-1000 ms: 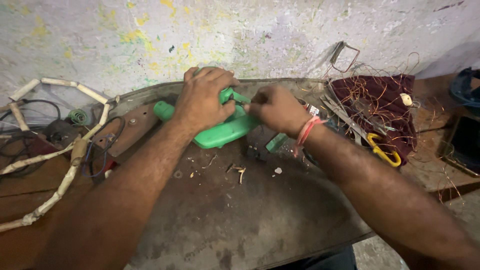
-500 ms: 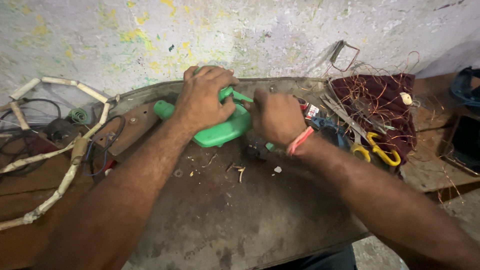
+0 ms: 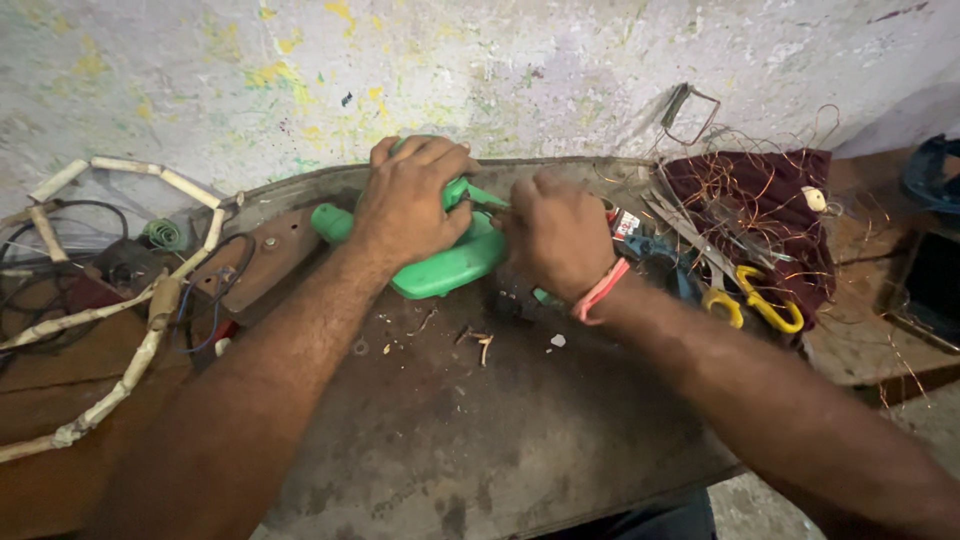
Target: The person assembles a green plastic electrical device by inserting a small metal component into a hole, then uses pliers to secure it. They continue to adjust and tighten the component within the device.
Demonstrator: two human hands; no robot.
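Green tool (image 3: 440,270) half-hidden under hands.

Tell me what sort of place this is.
Probably a small repair workshop. Both hands, left hand and right hand, work on a green plastic appliance on a worn, stained workbench. Tangled copper wire and yellow-handled scissors lie beside it, under a paint-flecked wall.

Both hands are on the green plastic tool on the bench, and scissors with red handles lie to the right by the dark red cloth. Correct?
Not quite: the head view shows the scissors have yellow handles, not red. The rest holds: left hand and right hand are on the green plastic tool, beside the dark red cloth.
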